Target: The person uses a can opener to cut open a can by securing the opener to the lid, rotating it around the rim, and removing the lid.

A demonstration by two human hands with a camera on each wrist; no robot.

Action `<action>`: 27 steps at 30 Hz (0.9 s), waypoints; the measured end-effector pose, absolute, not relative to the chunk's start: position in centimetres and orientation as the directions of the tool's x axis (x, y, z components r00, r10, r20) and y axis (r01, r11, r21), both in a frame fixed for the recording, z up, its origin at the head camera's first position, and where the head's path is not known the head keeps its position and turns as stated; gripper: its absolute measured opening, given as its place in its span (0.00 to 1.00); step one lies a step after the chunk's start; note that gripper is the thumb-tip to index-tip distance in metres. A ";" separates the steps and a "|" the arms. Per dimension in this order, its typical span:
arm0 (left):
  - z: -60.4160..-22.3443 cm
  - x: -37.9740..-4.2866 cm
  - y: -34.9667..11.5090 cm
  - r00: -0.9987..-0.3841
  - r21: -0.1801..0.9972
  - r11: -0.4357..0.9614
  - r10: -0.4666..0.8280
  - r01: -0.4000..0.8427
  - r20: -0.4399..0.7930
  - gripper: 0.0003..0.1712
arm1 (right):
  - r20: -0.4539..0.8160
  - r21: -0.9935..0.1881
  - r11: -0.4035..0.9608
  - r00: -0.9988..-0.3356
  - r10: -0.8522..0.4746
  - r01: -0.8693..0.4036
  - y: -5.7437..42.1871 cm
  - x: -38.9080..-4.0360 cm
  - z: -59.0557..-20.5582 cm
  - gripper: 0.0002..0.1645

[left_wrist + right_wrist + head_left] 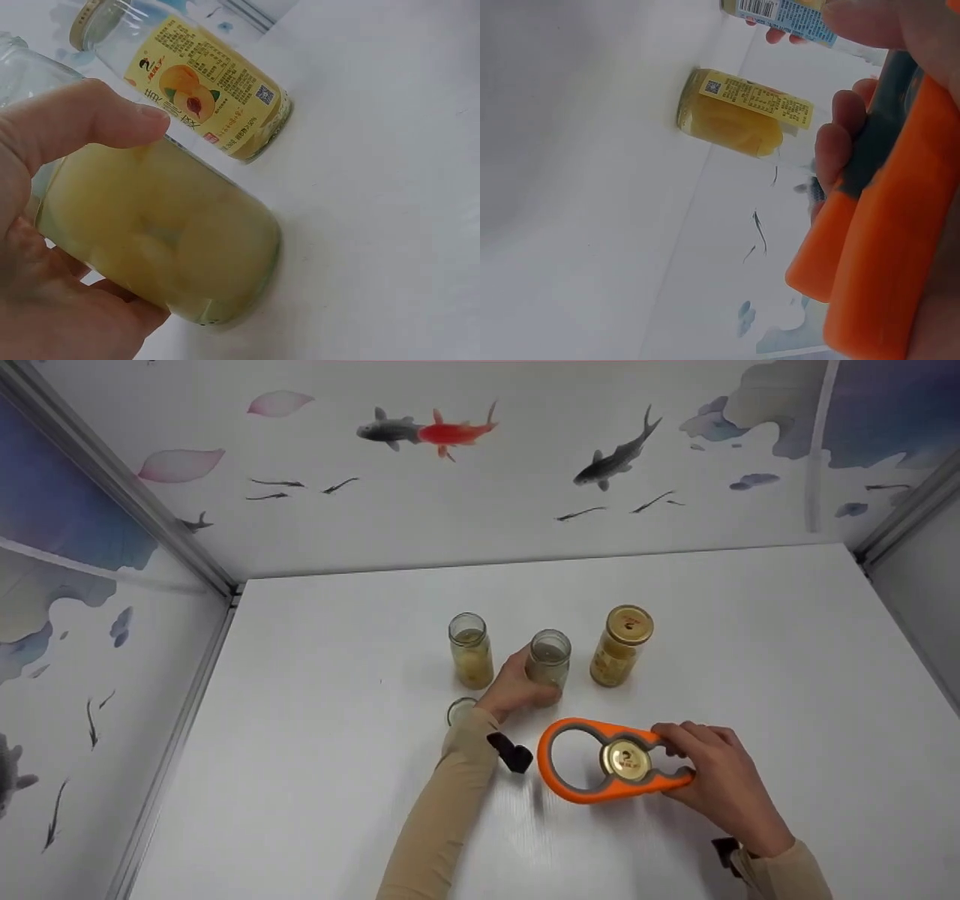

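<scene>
An uncapped glass jar point(550, 651) with pale contents is gripped by the left hand point(520, 688), thumb and fingers curled round its side, at the middle of the white worktop point(315, 697). Nearer and to the right, an orange-and-grey opener point(626, 789) is held by its handles in the right hand point(716, 772), with a gold lid point(628, 760) framed between its arms. The gripped jar is flanked by a second uncapped jar point(472, 661), upright at left, and a gold-capped jar point(619, 654), upright at right, its yellow label printed with peaches. A round item point(460, 709), near the left jar, is partly hidden by the left sleeve point(442, 802).
</scene>
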State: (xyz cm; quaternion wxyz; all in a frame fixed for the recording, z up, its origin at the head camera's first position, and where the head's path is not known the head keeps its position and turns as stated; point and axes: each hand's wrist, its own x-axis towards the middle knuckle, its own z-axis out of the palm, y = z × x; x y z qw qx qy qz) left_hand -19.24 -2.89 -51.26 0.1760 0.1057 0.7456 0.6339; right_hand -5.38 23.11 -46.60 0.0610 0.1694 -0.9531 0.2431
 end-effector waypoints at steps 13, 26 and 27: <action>-51.5 -20.7 -2.2 -0.926 0.978 0.174 0.338 -0.114 -0.168 0.48 | 0.230 -0.445 0.826 -0.936 -0.268 -0.345 24.1 -5.0 -46.3 0.41; -51.9 -21.4 -1.4 -0.969 0.965 0.260 0.224 -0.040 -0.100 0.42 | 0.283 -0.420 0.827 -0.920 -0.273 -0.374 24.5 -4.9 -46.3 0.41; -51.9 -21.3 -1.4 -0.971 0.963 0.267 0.217 -0.038 -0.099 0.43 | 0.276 -0.422 0.827 -0.922 -0.272 -0.370 24.5 -4.8 -46.3 0.41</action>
